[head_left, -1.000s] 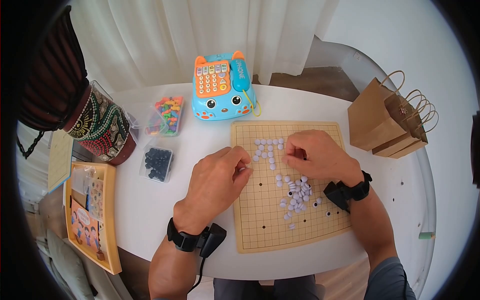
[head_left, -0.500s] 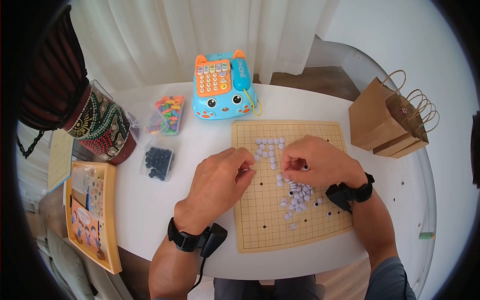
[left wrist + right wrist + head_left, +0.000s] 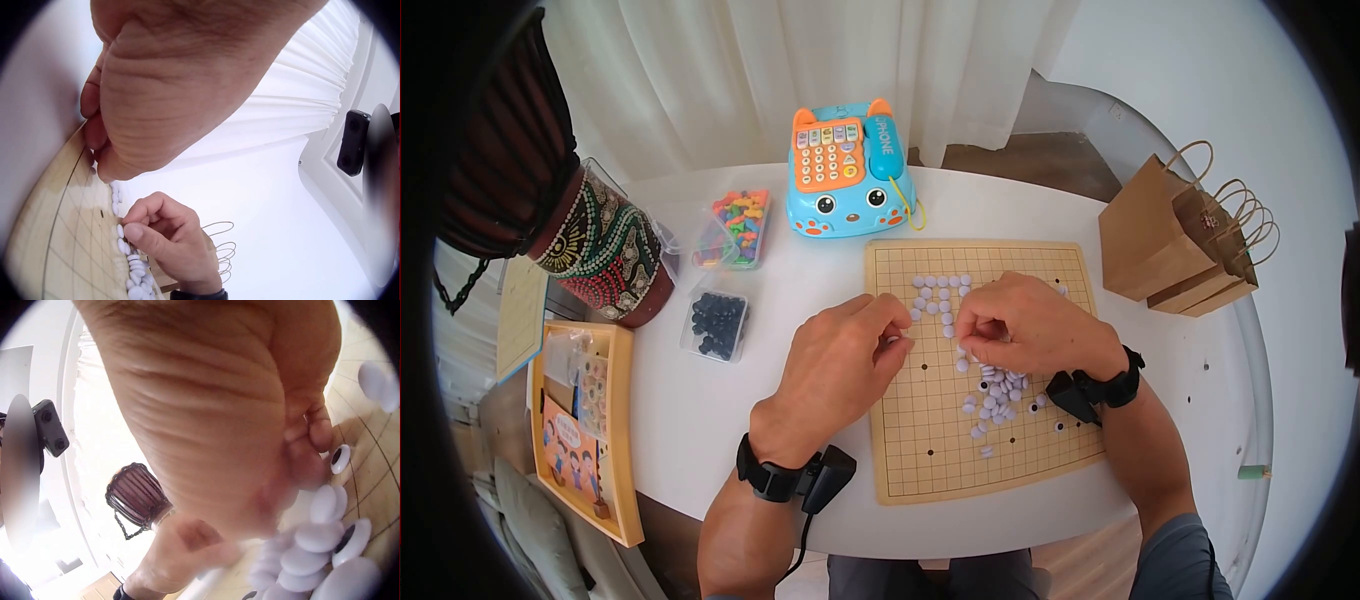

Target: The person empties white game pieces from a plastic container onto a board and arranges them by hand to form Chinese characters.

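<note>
In the head view, the one writing that I can read is "PHONE", printed on the blue handset (image 3: 884,150) of the toy telephone (image 3: 850,212), which stands on the counter (image 3: 800,270) toward 11 o'clock from the board (image 3: 910,430). The print on the booklet (image 3: 565,455), in the wooden tray (image 3: 630,440) at 9 o'clock, is too small for reading. The left forearm comes from 7 o'clock; the left hand (image 3: 835,345) has its back upward and its fingers curled toward the thumb, over the board's 9 o'clock edge. A small pale bit shows at its thumb, but I cannot tell whether it is gripped. The right forearm comes from 5 o'clock, with the wrist bent; the right hand (image 3: 1040,325) hangs above the board, its index finger and thumb brought narrowly together right beside some white pieces (image 3: 1005,387). Whether they pinch one, I cannot tell. These pieces lie in a loose heap near the board's middle, and others make a straight row (image 3: 942,281) toward 11 o'clock. The black pieces (image 3: 718,322) are in a clear box at about 10 o'clock, and the paper bags (image 3: 1145,235) stand at 2 o'clock.
</note>
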Available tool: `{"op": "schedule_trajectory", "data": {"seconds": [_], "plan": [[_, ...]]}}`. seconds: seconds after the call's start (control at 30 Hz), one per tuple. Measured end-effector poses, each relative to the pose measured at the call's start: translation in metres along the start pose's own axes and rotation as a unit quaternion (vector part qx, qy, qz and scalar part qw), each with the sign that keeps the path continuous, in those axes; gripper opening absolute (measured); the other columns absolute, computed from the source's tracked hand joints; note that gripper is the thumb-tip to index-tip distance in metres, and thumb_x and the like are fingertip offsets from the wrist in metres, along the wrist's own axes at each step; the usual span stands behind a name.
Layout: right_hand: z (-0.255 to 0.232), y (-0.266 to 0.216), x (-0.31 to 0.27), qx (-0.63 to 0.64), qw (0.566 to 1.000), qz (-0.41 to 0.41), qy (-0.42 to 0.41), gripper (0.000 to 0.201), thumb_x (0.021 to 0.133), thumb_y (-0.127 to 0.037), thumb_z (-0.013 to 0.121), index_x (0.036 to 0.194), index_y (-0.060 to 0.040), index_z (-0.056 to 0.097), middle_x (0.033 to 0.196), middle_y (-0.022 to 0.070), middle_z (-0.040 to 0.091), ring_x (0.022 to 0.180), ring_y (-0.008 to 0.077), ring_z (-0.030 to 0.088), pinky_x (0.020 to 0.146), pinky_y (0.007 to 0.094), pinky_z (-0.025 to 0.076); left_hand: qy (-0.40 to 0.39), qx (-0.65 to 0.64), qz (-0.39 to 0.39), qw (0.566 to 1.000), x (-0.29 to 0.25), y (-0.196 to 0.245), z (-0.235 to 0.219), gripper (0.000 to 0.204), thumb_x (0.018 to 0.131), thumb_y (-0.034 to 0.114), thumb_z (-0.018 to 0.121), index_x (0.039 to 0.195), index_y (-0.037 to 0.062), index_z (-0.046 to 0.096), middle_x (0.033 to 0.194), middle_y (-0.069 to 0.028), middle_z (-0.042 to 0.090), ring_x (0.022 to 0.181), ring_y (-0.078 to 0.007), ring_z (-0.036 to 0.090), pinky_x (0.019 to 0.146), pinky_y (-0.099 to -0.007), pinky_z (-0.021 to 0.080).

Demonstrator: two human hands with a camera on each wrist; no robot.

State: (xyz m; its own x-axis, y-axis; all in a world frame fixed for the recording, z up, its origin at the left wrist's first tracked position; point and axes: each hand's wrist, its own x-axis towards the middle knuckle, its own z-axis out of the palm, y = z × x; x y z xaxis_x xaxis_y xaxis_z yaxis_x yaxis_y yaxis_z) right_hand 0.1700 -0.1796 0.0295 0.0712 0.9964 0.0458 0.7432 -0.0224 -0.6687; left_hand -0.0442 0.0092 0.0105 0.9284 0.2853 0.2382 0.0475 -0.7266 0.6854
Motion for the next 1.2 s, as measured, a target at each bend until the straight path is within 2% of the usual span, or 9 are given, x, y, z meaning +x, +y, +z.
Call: {"op": "schedule_trajectory", "data": {"seconds": [0.03,0.1,0.2,0.3,0.5,0.93,1.2], "plan": [[-0.001,-0.001,0.0,0.0,1.0,0.0,0.0,0.011,0.097,-0.013,0.08,0.093,-0.0083,0.072,0.069,0.0048,0.069,0.063,0.0259,0.066,0.065,0.0405,0.051,0.0,0.0,0.0,1.0,0.0,0.0,0.0,0.017,0.098,0.005,0.085,0.11,0.0003,0.074,0.097,-0.0128,0.079,0.081,-0.0268,0.079,0.074,-0.0386,0.063],[-0.004,-0.006,0.0,-0.011,0.999,0.053,0.0,0.01,0.097,-0.013,0.079,0.093,-0.0079,0.072,0.07,0.0061,0.071,0.063,0.0275,0.068,0.065,0.0415,0.052,0.002,0.001,0.003,1.0,0.0,0.0,0.0,0.017,0.098,0.005,0.085,0.11,0.0004,0.074,0.097,-0.013,0.079,0.081,-0.0272,0.079,0.074,-0.0389,0.062],[-0.003,-0.005,-0.002,0.005,0.996,0.077,0.035,0.009,0.098,-0.013,0.077,0.095,-0.0069,0.072,0.071,0.0076,0.073,0.064,0.0294,0.07,0.064,0.0428,0.053,0.001,0.002,-0.001,1.0,0.0,0.0,0.0,0.017,0.098,0.005,0.085,0.11,0.0006,0.074,0.097,-0.013,0.079,0.081,-0.0272,0.079,0.074,-0.0388,0.062],[-0.003,-0.005,-0.001,-0.008,0.994,0.106,0.033,0.009,0.099,-0.013,0.076,0.098,-0.006,0.071,0.074,0.0095,0.075,0.066,0.0304,0.071,0.066,0.0429,0.054,0.003,0.005,0.001,1.0,0.0,0.0,0.001,0.017,0.098,0.004,0.085,0.11,0.0006,0.074,0.096,-0.013,0.079,0.082,-0.0273,0.079,0.074,-0.0387,0.062],[0.003,-0.002,0.0,-0.057,0.989,0.097,0.096,0.013,0.103,-0.017,0.077,0.102,-0.0061,0.07,0.076,0.0111,0.076,0.068,0.0332,0.072,0.067,0.0443,0.054,-0.002,-0.001,-0.006,1.0,0.001,0.001,0.0,0.018,0.097,0.004,0.086,0.11,0.0004,0.074,0.097,-0.013,0.079,0.082,-0.0272,0.079,0.075,-0.0383,0.063],[0.004,0.001,0.001,-0.054,0.99,0.095,0.091,0.012,0.102,-0.016,0.077,0.101,-0.0062,0.069,0.072,0.0103,0.073,0.066,0.0331,0.07,0.066,0.046,0.052,0.0,0.005,-0.002,1.0,0.0,0.0,0.0,0.017,0.098,0.005,0.086,0.111,0.0009,0.074,0.097,-0.0125,0.079,0.083,-0.0267,0.08,0.075,-0.0385,0.063],[0.008,0.002,0.002,-0.071,0.986,0.094,0.116,0.013,0.102,-0.015,0.076,0.101,-0.0057,0.068,0.074,0.0108,0.074,0.067,0.0327,0.072,0.066,0.0453,0.054,-0.001,0.006,-0.002,1.0,0.0,0.002,0.0,0.017,0.098,0.005,0.085,0.111,0.0009,0.074,0.096,-0.0123,0.079,0.082,-0.0267,0.079,0.075,-0.0384,0.062]]}}
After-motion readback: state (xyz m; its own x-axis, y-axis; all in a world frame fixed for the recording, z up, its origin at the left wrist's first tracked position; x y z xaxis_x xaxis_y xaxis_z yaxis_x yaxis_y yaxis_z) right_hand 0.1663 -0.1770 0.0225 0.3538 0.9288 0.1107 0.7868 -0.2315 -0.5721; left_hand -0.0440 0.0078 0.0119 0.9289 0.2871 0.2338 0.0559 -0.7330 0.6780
